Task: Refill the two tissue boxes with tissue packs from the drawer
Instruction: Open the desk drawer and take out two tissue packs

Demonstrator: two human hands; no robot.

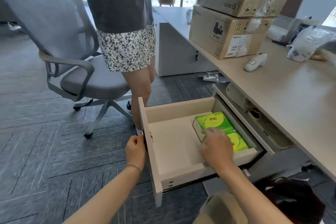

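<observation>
A beige drawer point(174, 167) is pulled out from under the desk. Two green tissue packs lie side by side at its right end: the far pack point(213, 121) and the near pack point(239, 143), which is partly covered. My right hand point(217, 146) reaches into the drawer with its fingers spread, resting on the packs where they meet, not closed around either. My left hand point(135, 148) grips the drawer's front panel point(148, 143) at its handle side. No tissue boxes are in view.
A person point(125, 42) stands just beyond the drawer's front, next to a grey office chair point(72, 56). On the desk point(291, 100) are two stacked cardboard boxes point(231, 23), a white handheld device point(255, 62) and a plastic bag point(309, 42). A power strip point(211, 77) lies on the floor.
</observation>
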